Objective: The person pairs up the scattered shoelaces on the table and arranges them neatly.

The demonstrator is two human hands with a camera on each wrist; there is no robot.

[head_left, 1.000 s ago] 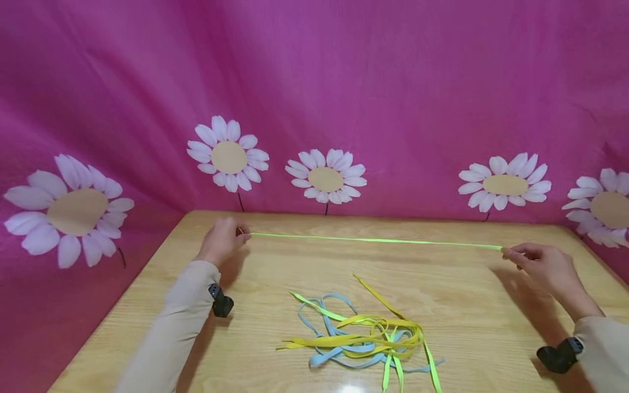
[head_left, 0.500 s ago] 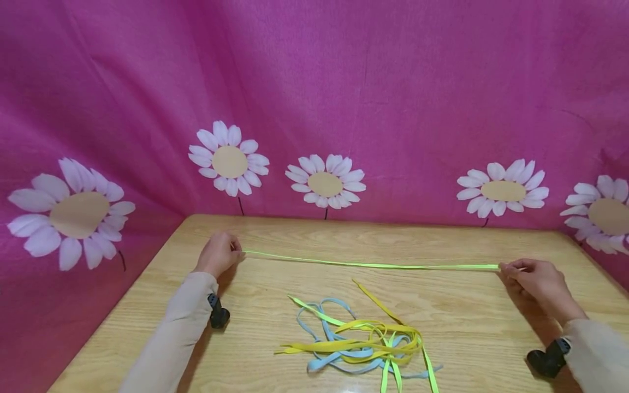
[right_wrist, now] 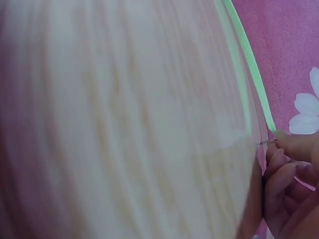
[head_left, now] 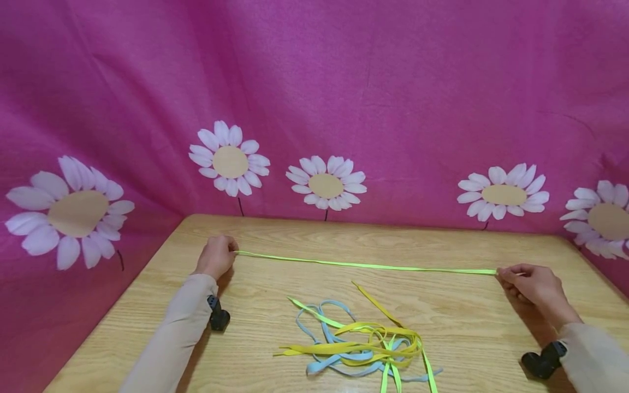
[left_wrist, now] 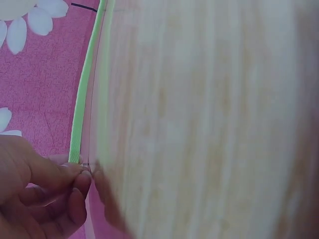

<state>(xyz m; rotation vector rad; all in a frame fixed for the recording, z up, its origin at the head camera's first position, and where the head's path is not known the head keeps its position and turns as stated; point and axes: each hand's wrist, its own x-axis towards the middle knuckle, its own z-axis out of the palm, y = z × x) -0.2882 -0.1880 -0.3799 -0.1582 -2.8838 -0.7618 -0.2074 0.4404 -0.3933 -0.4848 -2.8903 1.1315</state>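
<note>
A neon green shoelace [head_left: 363,266] stretches nearly straight across the far part of the wooden table. My left hand [head_left: 218,257] pinches one end between thumb and fingers. At the other end, my right hand [head_left: 535,284] pinches the lace the same way. The left wrist view shows the flat green lace [left_wrist: 84,89] running up from the thumb and fingertips, with its reflection on the glossy tabletop. In the right wrist view the lace [right_wrist: 251,64] leads up from the pinching fingers. The ends themselves are hidden in the fingers.
Nearer me on the table [head_left: 265,305] lies a loose tangle of yellow laces [head_left: 339,346], light blue laces [head_left: 326,364] and more neon green laces [head_left: 428,365]. A pink cloth [head_left: 393,109] with white flowers hangs along the back and left edges.
Both hands have come nearer to me and lower, bringing the green lace down toward the tabletop. Most of that motion falls in the first half second. The tangle has not moved.
</note>
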